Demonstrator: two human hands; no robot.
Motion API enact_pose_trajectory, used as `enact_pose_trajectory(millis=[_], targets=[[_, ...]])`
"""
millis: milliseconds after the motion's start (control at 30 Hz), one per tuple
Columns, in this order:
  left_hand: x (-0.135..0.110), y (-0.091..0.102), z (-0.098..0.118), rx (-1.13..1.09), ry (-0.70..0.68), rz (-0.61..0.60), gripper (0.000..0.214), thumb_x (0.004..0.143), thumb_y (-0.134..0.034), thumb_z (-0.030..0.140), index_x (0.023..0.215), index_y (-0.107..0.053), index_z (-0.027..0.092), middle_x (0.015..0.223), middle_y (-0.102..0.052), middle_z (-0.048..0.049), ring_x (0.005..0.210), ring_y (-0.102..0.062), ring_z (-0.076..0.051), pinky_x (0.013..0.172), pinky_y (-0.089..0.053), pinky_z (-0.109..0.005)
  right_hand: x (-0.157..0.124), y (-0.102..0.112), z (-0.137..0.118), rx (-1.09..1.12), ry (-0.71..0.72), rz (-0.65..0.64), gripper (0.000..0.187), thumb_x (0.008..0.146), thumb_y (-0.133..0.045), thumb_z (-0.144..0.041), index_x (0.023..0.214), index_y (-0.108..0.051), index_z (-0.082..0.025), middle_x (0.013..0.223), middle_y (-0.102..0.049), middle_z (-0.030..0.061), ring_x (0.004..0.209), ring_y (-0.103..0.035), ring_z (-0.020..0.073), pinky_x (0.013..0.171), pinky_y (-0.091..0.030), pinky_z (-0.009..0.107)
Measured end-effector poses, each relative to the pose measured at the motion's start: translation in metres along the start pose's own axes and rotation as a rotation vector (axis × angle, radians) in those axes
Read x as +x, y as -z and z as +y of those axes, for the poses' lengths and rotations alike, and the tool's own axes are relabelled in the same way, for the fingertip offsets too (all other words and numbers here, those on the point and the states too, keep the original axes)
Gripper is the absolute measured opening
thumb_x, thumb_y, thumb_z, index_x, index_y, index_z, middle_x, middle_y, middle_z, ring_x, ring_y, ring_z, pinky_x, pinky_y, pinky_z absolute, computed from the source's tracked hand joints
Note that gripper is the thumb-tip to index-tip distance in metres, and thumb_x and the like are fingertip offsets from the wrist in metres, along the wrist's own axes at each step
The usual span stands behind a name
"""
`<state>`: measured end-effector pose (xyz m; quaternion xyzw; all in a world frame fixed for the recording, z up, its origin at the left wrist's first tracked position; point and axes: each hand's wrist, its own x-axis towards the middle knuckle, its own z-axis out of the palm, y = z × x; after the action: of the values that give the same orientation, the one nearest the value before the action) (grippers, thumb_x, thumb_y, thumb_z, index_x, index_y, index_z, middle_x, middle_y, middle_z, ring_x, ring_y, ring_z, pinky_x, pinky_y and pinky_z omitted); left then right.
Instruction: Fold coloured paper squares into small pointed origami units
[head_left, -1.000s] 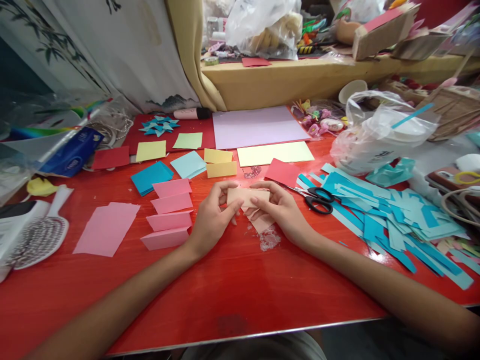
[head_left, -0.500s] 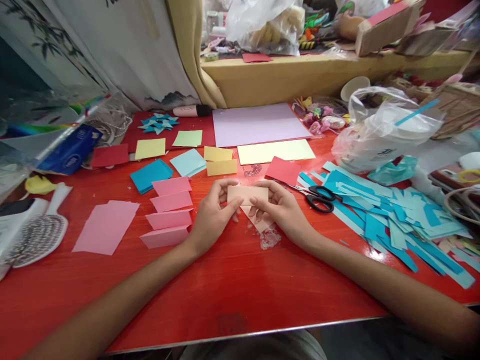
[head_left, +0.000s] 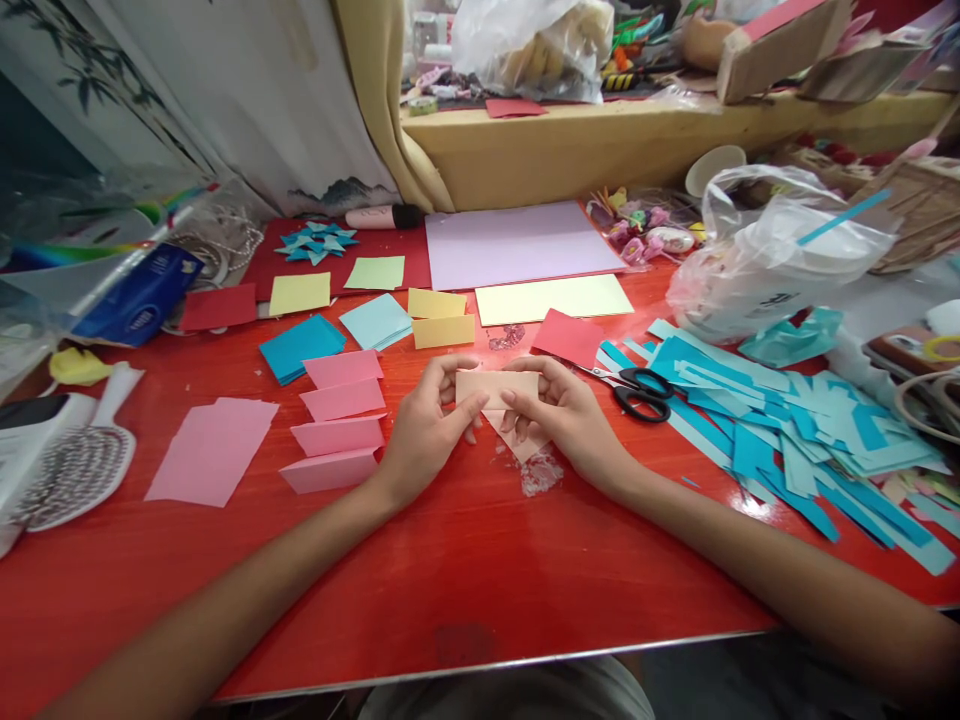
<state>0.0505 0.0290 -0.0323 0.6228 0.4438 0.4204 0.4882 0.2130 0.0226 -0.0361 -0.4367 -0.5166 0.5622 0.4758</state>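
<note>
A folded peach paper (head_left: 495, 388) is held up between my two hands, its long edge level. My left hand (head_left: 429, 420) pinches its left end, thumb on the near face and fingers behind. At the other end my right hand (head_left: 571, 420) grips it in the same way. Beneath it another peach paper (head_left: 520, 446) lies on the table, partly covered by my right fingers. Several folded pink papers (head_left: 343, 402) stand in a column left of my left hand. Black-handled scissors (head_left: 642, 392) lie right of my right hand, next to a red paper square (head_left: 568, 338).
On the red table (head_left: 420, 590) are pink sheets (head_left: 213, 452), blue squares (head_left: 301, 348), light blue squares (head_left: 376, 322) and folded yellow papers (head_left: 442, 332). Blue paper strips (head_left: 787, 430) heap at the right below a plastic bag (head_left: 780, 255). A hairbrush (head_left: 82, 470) lies left; a lilac sheet (head_left: 517, 245) lies behind.
Both hands keep their hold on the folded peach paper with hardly any movement. The whole view has shifted very slightly.
</note>
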Motion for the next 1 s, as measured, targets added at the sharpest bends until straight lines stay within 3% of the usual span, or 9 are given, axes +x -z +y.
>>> enact_pose_trajectory(millis=[300,433,533,667,800,900,1000], targets=[[0.0,0.0006,-0.0018,0.046,0.006,0.0,0.025,0.083,-0.055,0.026,0.107,-0.047,0.025,0.079,-0.056,0.0016,0.056,-0.054,-0.008,0.053,-0.047,-0.022,-0.0004,0.0006,-0.0019,-0.055,-0.004,-0.008,0.024,0.082,-0.057,-0.027,0.103,-0.048,-0.02,0.059,-0.06,-0.0027,0.05,-0.057,0.0105,0.046,-0.043,0.021],[0.0002,0.0017,-0.0015,0.132,-0.012,0.014,0.025,0.082,-0.054,0.026,0.107,-0.048,0.025,0.087,-0.058,-0.0002,0.068,-0.056,-0.011,0.058,-0.046,-0.023,-0.0014,0.0009,-0.002,-0.08,0.005,-0.008,0.023,0.083,-0.056,-0.025,0.104,-0.047,-0.021,0.057,-0.057,-0.0039,0.048,-0.057,0.0105,0.044,-0.042,0.021],[0.0004,0.0026,0.001,0.246,-0.052,0.026,0.02,0.083,-0.054,0.026,0.102,-0.054,0.024,0.096,-0.059,-0.0005,0.082,-0.056,-0.013,0.069,-0.045,-0.025,-0.003,0.0006,0.0006,-0.074,0.0,-0.086,0.026,0.084,-0.055,-0.024,0.107,-0.044,-0.023,0.054,-0.054,-0.0062,0.043,-0.054,0.0105,0.041,-0.041,0.022],[0.0001,0.0031,0.0049,0.322,-0.113,-0.061,0.012,0.084,-0.054,0.03,0.079,-0.06,0.02,0.08,-0.06,0.0003,0.079,-0.053,-0.013,0.07,-0.042,-0.026,-0.0053,-0.0009,0.0029,-0.127,0.008,-0.218,0.03,0.084,-0.055,-0.027,0.111,-0.043,-0.024,0.055,-0.049,-0.0068,0.046,-0.051,0.0099,0.044,-0.04,0.022],[-0.0003,0.0028,0.0058,0.311,-0.132,-0.004,0.014,0.084,-0.053,0.028,0.075,-0.056,0.019,0.076,-0.056,0.0008,0.072,-0.05,-0.012,0.068,-0.04,-0.024,-0.0041,-0.0006,0.0017,-0.086,0.036,-0.099,0.026,0.082,-0.057,-0.024,0.106,-0.046,-0.022,0.058,-0.042,-0.0075,0.047,-0.044,0.0065,0.042,-0.034,0.02],[0.0002,0.0023,0.0055,0.3,-0.112,0.007,0.014,0.084,-0.052,0.028,0.073,-0.052,0.018,0.073,-0.052,0.0017,0.068,-0.047,-0.01,0.065,-0.039,-0.023,-0.0005,0.0013,0.0011,0.021,0.057,0.034,0.024,0.079,-0.061,-0.022,0.099,-0.047,-0.02,0.067,-0.048,-0.0055,0.052,-0.045,0.0054,0.045,-0.034,0.019],[0.0008,0.002,0.0052,0.28,-0.042,-0.038,0.015,0.083,-0.051,0.027,0.071,-0.047,0.018,0.07,-0.049,0.0025,0.064,-0.045,-0.01,0.061,-0.037,-0.023,0.0026,0.0032,0.0015,0.086,0.064,0.024,0.027,0.079,-0.061,-0.021,0.102,-0.045,-0.02,0.071,-0.053,-0.0043,0.058,-0.048,0.0064,0.05,-0.037,0.02]])
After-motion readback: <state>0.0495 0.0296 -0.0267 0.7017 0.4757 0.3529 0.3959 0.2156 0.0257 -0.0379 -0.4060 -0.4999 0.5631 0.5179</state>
